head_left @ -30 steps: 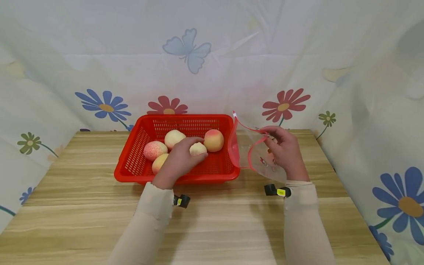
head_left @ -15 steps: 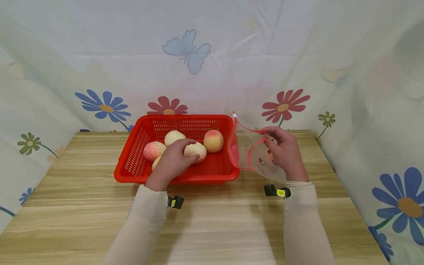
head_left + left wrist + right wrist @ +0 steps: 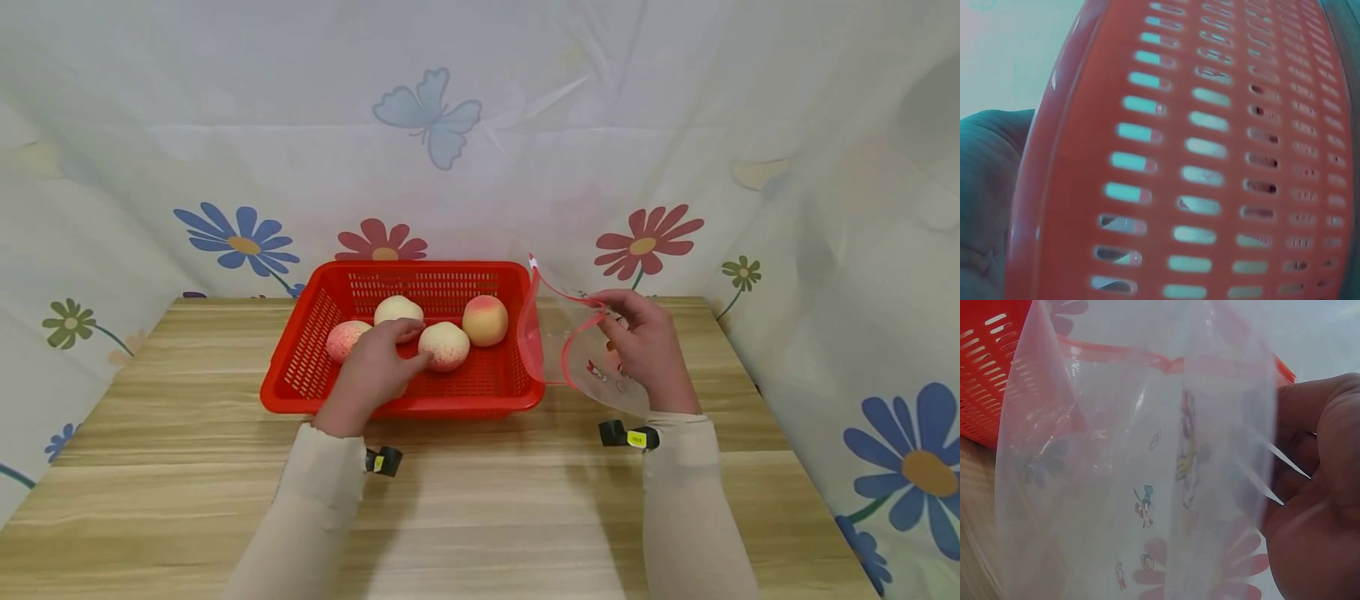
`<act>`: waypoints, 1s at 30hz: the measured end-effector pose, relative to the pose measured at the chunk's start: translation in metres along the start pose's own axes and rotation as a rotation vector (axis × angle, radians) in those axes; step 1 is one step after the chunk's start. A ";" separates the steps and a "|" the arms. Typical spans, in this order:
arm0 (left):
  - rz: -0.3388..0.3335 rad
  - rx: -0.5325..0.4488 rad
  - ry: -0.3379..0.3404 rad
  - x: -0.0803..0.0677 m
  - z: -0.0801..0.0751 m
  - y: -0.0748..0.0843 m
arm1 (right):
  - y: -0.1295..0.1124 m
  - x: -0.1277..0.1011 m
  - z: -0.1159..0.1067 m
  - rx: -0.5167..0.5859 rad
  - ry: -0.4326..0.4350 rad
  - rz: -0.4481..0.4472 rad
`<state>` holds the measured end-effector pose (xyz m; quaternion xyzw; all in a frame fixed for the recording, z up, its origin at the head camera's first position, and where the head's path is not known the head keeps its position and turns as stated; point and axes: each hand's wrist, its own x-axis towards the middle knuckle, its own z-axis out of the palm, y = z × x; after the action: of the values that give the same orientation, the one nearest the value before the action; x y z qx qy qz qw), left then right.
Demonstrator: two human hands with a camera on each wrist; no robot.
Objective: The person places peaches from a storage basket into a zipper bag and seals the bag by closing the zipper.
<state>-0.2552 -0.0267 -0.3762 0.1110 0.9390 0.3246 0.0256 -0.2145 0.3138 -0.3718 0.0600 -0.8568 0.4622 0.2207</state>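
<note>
In the head view my left hand (image 3: pixel 375 367) is over the front of a red plastic basket (image 3: pixel 517 398), its fingers loosely bent and holding nothing visible. Just right of its fingertips sits a cream peach with pink speckles (image 3: pixel 444 347). A pale peach (image 3: pixel 399 309) lies behind the hand, and a pink speckled peach (image 3: pixel 347 339) is partly covered at its left. An orange-pink peach (image 3: pixel 485 321) rests farther right. My right hand (image 3: pixel 647 343) pinches the rim of a clear plastic bag (image 3: pixel 1116 487) with red edging, whose mouth gapes toward the basket.
Basket and bag are on a wood-grain table (image 3: pixel 480 517). A flowered curtain (image 3: pixel 570 183) hangs behind it and at both sides. In the left wrist view the slotted basket wall (image 3: pixel 1166 150) fills most of the picture.
My left hand has drawn back left and toward me, off the cream speckled peach, which now shows whole. It now hides a yellow peach seen earlier. The right hand and bag stay put.
</note>
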 end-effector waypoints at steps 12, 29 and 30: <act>-0.031 0.061 -0.007 -0.002 -0.004 -0.012 | 0.001 0.000 0.000 0.002 -0.010 0.013; -0.091 0.210 -0.048 -0.002 -0.014 -0.020 | 0.002 0.000 0.001 -0.006 -0.013 -0.028; -0.095 0.218 -0.051 -0.001 -0.014 -0.021 | 0.002 0.000 0.001 -0.005 -0.013 -0.028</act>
<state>-0.2596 -0.0513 -0.3784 0.0767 0.9719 0.2160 0.0527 -0.2158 0.3144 -0.3736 0.0745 -0.8584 0.4566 0.2217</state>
